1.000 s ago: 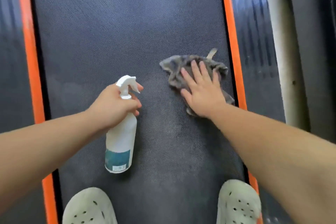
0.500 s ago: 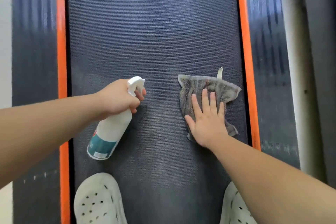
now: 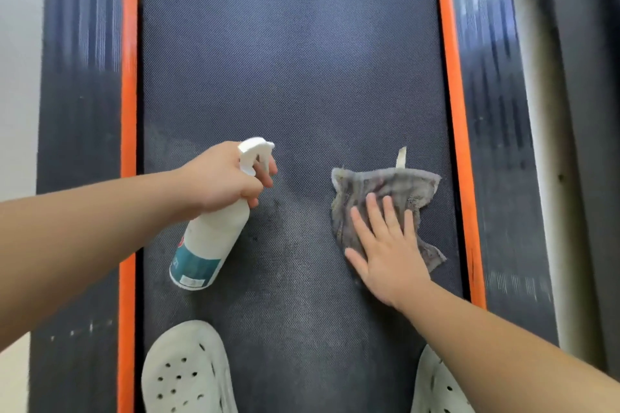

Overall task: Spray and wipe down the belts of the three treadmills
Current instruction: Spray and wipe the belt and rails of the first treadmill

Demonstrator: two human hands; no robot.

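A dark textured treadmill belt (image 3: 288, 60) runs up the middle of the view between two orange strips. My left hand (image 3: 223, 178) grips the neck of a white spray bottle (image 3: 208, 241) with a teal label, a finger on the trigger, nozzle tilted forward over the belt. A grey cloth (image 3: 385, 188) with a pale tag lies flat on the right side of the belt. My right hand (image 3: 385, 251) presses on its near half with straight, spread fingers. The belt between the bottle and the cloth looks darker and damp.
Black side rails (image 3: 79, 111) flank the orange strips (image 3: 453, 94). My two pale perforated clogs (image 3: 186, 372) stand on the belt at the bottom edge. A pale floor strip and another dark machine edge (image 3: 583, 111) lie to the right.
The bottle has tilted from upright to leaning forward. The cloth has spread flatter under my right hand. The view has shifted so the left rail shows more.
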